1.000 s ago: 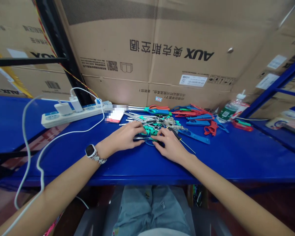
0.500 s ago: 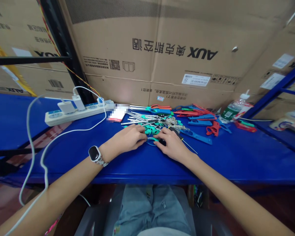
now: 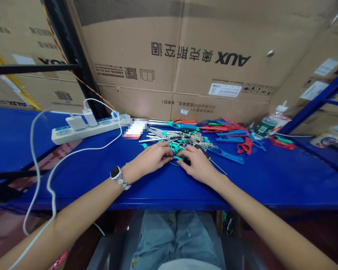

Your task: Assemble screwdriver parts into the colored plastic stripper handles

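My left hand [image 3: 154,156] reaches in from the left, its fingers and thumb pinched together at a small green and blue plastic piece [image 3: 177,159]. Opposite it, the curled fingers of my right hand [image 3: 196,162] close on the same piece; its exact shape is mostly hidden. A screwdriver [image 3: 201,150] with a black and yellow handle lies beside my right hand, its thin shaft pointing toward the front right. Just beyond both hands spreads a pile of metal rods [image 3: 160,134] with green plastic parts [image 3: 175,147] among them.
Blue handle-like plastic pieces [image 3: 228,156] and red ones [image 3: 245,145] lie right of the pile. Farther right stands a plastic bottle [image 3: 266,125]. A power strip [image 3: 101,127] with white cables is at left. A large cardboard box [image 3: 169,82] rises behind the blue table [image 3: 259,187].
My left hand has shifted slightly right, nearer my right hand, and the watch wrist has moved with it. My right hand stays almost in place.
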{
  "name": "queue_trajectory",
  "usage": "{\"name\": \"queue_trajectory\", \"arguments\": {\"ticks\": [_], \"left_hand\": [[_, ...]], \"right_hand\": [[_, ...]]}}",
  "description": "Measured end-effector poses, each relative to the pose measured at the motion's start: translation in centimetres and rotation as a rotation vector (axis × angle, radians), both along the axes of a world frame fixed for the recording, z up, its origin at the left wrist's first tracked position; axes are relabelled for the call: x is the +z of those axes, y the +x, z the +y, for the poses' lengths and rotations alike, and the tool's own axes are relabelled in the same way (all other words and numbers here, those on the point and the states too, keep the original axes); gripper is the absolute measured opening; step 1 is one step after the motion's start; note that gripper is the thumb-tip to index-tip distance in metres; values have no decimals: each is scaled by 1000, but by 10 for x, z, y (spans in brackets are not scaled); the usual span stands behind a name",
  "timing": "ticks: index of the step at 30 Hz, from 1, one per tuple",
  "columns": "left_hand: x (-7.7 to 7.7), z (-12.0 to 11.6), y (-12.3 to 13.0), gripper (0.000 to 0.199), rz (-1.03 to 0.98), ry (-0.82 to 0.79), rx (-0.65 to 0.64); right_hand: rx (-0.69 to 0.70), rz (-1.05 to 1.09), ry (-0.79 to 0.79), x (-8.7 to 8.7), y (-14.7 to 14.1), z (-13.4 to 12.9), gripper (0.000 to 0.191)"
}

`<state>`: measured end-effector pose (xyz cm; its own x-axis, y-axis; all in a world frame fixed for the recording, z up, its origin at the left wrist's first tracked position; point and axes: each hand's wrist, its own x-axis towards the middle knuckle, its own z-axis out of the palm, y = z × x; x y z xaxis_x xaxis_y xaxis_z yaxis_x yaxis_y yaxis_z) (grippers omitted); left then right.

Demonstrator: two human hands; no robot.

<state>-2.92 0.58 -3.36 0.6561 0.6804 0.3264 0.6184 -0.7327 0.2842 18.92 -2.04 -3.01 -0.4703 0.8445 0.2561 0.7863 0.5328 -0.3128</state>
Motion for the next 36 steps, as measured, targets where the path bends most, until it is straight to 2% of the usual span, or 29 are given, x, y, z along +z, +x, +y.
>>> {"name": "queue_trajectory", "arguments": {"ticks": [2, 8, 13, 17, 22, 26, 31, 36], "left_hand": [[0, -2, -1, 15, 13, 42, -7], [8, -11, -7, 26, 223, 252, -128], [13, -19, -10, 23, 330, 301, -107], [5, -19, -10, 36, 378, 341, -39], [-1, -16, -9, 33, 378, 356, 14], [1, -13, -12, 28, 339, 317, -18], [2, -11, -16, 27, 283, 276, -34], [7, -14, -17, 34, 207, 259, -1]], "right_hand": [[8, 23, -2, -1, 0, 1, 15], [23, 119, 9, -8, 3, 5, 6], [-8, 131, 7, -8, 2, 5, 9], [-81, 38, 14, -1, -3, 0, 6], [-169, -46, 13, 5, -7, -4, 17], [-193, -25, -7, 4, -6, -2, 15], [-124, 122, -10, 5, 0, 5, 15], [-63, 253, 36, 19, 9, 19, 7]]}}
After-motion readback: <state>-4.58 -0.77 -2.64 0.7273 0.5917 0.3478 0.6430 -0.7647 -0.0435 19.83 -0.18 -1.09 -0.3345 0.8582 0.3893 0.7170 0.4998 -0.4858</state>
